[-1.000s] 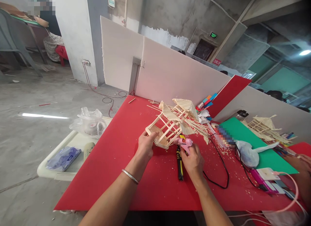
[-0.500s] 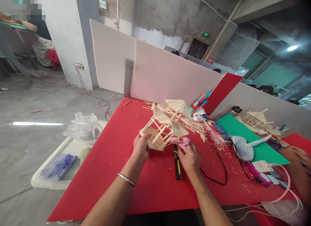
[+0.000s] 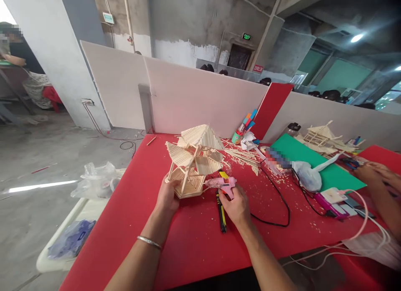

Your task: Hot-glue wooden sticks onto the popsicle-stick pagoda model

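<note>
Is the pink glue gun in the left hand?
No, the pink glue gun is in the right hand, while the left hand holds the little stick house by its base.

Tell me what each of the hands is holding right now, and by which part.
The left hand holds the stick-built model by the left edge of its base; the right hand holds the pink glue gun by its handle.

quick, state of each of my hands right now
Left hand: closed, holding the stick model at its lower edge.
Right hand: closed, holding the pink glue gun.
</note>
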`<action>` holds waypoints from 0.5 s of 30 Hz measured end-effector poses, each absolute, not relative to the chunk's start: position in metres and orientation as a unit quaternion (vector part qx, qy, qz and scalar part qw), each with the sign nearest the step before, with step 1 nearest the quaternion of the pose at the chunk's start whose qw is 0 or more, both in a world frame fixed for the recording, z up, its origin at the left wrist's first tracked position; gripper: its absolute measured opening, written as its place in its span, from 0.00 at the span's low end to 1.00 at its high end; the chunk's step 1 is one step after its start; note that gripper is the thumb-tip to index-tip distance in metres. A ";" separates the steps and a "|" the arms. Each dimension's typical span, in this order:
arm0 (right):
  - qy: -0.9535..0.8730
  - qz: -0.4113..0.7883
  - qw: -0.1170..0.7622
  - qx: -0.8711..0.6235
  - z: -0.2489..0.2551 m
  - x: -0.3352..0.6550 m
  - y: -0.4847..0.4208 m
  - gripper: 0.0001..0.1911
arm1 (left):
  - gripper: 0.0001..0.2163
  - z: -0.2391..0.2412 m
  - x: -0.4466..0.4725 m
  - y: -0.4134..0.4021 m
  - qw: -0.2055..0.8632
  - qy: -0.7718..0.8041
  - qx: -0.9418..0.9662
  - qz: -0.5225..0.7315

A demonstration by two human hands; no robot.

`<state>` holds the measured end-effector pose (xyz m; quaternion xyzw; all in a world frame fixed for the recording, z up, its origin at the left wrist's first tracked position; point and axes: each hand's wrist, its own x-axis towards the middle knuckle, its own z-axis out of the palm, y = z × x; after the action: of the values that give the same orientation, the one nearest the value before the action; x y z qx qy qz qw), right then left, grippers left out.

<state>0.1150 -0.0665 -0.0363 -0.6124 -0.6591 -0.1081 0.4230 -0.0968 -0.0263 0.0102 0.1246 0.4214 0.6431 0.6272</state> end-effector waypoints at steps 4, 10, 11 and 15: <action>-0.670 -0.065 0.428 -0.604 -0.025 0.115 -0.065 0.13 | 0.24 0.014 -0.100 -0.024 0.656 0.414 0.106 0.622; -0.701 0.084 0.356 -0.612 0.025 0.117 -0.051 0.12 | 0.15 0.017 -0.108 -0.021 0.659 0.370 0.147 0.638; -0.703 0.102 0.348 -0.611 0.033 0.116 -0.048 0.12 | 0.14 0.018 -0.110 -0.020 0.661 0.359 0.156 0.641; -0.733 0.107 0.337 -0.581 0.053 0.106 -0.040 0.15 | 0.15 0.021 -0.117 -0.021 0.659 0.325 0.175 0.655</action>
<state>0.1065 -0.0397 0.0534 -0.5813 -0.7331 0.1070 0.3366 -0.1170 -0.0208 0.0206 0.1755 0.3254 0.6547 0.6593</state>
